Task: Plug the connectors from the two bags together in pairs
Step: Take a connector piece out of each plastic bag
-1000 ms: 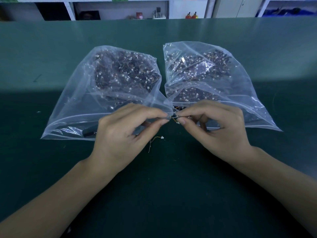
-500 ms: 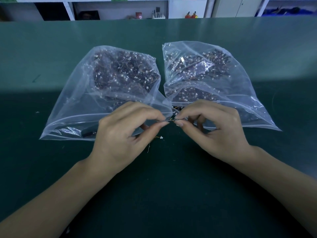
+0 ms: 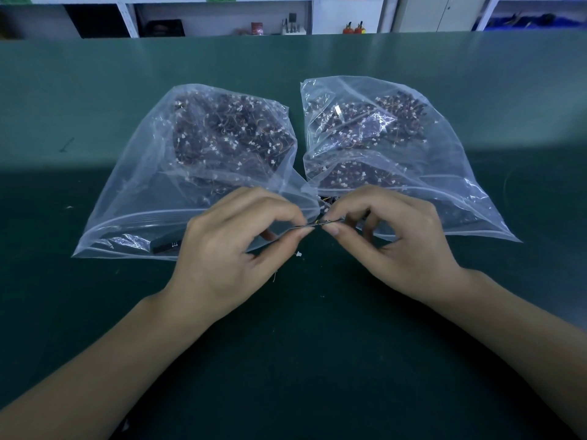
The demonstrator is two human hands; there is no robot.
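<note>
Head view: your left hand (image 3: 236, 246) and right hand (image 3: 392, 236) each pinch a tiny wired connector (image 3: 317, 222), fingertips now closer than before, near the clear plastic bags (image 3: 222, 160); mating looks nearly done.

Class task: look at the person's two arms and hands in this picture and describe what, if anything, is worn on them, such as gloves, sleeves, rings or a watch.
Nothing is worn. The left hand and the right hand are both bare, with no gloves and no rings visible on the fingers. No watch or band shows at either wrist. Both forearms are uncovered as far as the picture's lower edge, so no sleeve is in view. The fingernails look short and unpainted.
</note>
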